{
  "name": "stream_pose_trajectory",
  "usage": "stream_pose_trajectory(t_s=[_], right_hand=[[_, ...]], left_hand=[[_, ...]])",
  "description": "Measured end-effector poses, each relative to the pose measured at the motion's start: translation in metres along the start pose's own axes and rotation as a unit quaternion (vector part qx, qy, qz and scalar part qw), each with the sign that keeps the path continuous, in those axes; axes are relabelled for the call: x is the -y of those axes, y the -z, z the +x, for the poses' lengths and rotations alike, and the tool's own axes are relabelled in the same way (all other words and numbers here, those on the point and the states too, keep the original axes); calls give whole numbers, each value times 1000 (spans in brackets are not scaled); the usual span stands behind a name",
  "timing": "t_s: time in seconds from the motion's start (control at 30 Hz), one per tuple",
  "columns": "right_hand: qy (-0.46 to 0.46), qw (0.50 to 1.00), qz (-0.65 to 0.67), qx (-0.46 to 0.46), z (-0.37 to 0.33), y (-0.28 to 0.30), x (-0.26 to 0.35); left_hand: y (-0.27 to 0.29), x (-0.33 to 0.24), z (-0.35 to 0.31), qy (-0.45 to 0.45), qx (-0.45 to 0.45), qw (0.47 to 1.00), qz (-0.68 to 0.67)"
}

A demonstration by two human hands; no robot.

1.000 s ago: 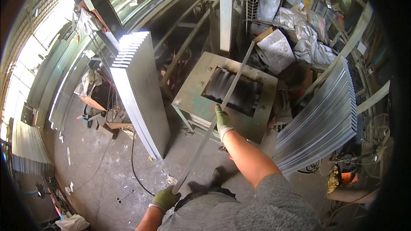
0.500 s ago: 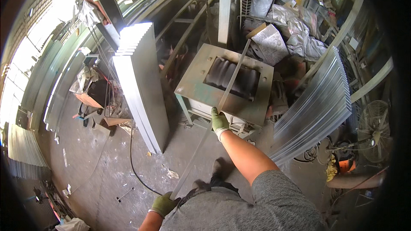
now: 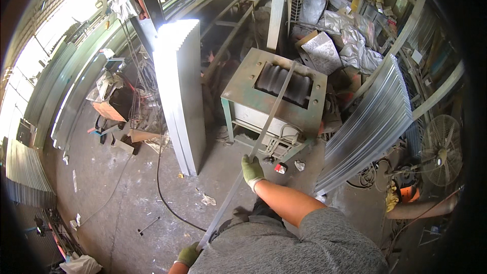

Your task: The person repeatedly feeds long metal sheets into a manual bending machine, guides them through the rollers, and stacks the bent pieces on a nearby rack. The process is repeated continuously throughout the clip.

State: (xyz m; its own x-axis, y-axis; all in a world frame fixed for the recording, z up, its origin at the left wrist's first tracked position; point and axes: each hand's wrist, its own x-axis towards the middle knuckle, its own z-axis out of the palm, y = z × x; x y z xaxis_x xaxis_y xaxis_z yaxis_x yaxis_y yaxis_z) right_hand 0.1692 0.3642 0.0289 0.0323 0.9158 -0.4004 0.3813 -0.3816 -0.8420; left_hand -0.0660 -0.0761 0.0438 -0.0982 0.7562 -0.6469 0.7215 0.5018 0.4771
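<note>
A long, thin metal strip (image 3: 229,199) slants from beside my waist up over a green-and-grey metal stand (image 3: 241,82). Gripping its near end is my left hand (image 3: 187,254), closed, in a pale green glove. My right hand (image 3: 251,171), gloved the same way, is closed around the strip farther along, just short of the stand. Dark ribbed rollers (image 3: 274,82) show through the opening in the stand's top, and the strip's far part crosses over them. I cannot tell whether it touches them.
An upright stack of ribbed metal sheets (image 3: 178,96) stands left of the stand. More metal profiles (image 3: 370,122) lean at the right, near a fan (image 3: 440,160). A black cable (image 3: 159,182) crosses the floor. Wrapped bundles (image 3: 350,35) lie behind, and scraps (image 3: 208,200) litter the ground.
Both hands have drawn back toward my body with the strip, so its far end reaches less far over the stand. The view has shifted, and more of the stand's front shows.
</note>
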Motion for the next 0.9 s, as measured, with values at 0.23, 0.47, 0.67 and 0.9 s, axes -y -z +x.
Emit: stream_pose_trajectory(t_s=[0.23,0.47,0.67,0.9], right_hand=[[33,997,-37,51,-59,-47,-74],[32,994,-24,101,-20,-22,-57],[7,999,25,27,109,58,34],[-12,995,97,-6,179,127,25]], left_hand=[[-46,104,-25,-2,-16,999,-50],[-43,79,0,-42,-20,993,-105],[18,-123,88,71,-2,997,43],[64,-284,231,-26,-37,997,66]])
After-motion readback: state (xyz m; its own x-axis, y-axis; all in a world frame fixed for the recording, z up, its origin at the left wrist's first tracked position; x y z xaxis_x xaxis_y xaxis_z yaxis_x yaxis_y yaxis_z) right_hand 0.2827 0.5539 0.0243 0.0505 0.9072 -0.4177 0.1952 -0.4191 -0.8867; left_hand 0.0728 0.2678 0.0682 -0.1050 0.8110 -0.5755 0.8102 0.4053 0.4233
